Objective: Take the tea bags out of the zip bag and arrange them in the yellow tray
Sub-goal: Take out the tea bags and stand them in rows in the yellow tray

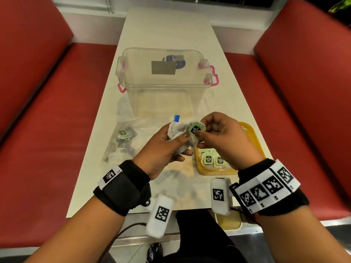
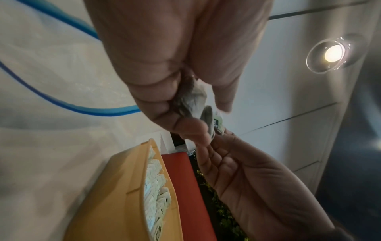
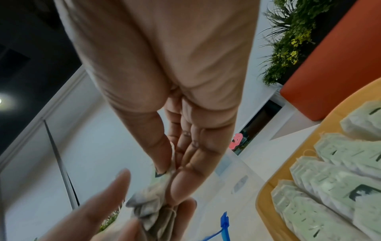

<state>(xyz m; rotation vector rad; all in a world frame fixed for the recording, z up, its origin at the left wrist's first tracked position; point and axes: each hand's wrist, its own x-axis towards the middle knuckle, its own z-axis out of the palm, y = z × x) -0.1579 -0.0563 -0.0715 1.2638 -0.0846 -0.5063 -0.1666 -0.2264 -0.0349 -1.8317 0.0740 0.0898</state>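
Observation:
Above the table's middle, my left hand (image 1: 177,143) grips a small bunch of white tea bags (image 2: 192,99). My right hand (image 1: 202,134) pinches one tea bag with a green tag (image 1: 195,129) at the top of that bunch; the pinch shows close up in the right wrist view (image 3: 168,177). The clear zip bag (image 1: 131,137) with a blue zip strip (image 1: 176,118) lies on the table to the left, with more tea bags inside. The yellow tray (image 1: 209,170) sits under my right hand, with rows of tea bags (image 1: 212,160) in it, also seen as rows of tea bags (image 3: 329,179).
A clear plastic box (image 1: 163,82) with pink handles stands behind the hands on the narrow white table (image 1: 165,31). Red bench seats (image 1: 47,120) run along both sides. A second pale tray (image 1: 228,222) sticks out below the table's near edge.

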